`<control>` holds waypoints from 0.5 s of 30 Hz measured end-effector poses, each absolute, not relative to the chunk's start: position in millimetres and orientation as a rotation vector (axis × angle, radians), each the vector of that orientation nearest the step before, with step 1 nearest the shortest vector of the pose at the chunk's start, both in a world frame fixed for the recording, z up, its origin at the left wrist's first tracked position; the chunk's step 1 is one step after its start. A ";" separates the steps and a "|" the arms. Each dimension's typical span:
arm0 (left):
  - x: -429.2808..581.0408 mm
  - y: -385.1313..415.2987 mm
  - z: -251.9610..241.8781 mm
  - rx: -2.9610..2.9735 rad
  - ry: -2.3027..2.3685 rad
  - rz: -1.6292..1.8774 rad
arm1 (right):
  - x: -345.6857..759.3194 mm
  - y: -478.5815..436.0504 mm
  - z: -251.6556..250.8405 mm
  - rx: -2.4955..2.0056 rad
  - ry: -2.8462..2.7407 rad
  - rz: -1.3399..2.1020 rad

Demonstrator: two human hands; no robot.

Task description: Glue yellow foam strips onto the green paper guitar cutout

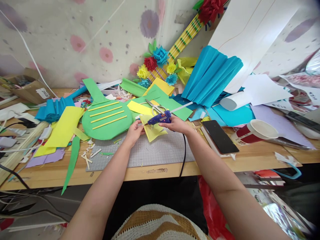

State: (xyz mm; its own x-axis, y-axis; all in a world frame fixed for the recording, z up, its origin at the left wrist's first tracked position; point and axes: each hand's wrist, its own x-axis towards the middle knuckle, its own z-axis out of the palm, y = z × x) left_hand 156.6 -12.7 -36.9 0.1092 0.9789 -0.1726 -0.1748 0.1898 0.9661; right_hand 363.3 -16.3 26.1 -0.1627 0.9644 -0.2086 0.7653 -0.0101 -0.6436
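My right hand (178,124) grips a blue glue gun (160,118), its nozzle pointing left over a folded yellow paper piece (153,132). A white glue stick pokes out of the gun's back toward the upper right, and its black cord (184,153) drops over the table edge. My left hand (134,132) pinches the left edge of the yellow paper piece, holding it on the grey cutting mat (142,154). Scissors (154,107) lie just behind the gun.
A green paper guitar body (106,120) with yellow strips lies left of the hands. A black phone (220,136) and a red paper cup (253,131) sit to the right. Blue pleated paper (211,75), paper flowers (160,63), coloured sheets and scraps crowd the wooden table (250,158).
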 end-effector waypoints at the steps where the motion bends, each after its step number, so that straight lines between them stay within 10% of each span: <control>1: 156.9 -13.0 -36.4 0.982 1.087 1.086 | 363.5 -15.6 25.2 -1.808 -1.973 0.938; 15: 158.9 -17.0 -32.2 0.980 1.048 1.041 | 364.7 -8.5 16.1 -1.678 -1.908 0.887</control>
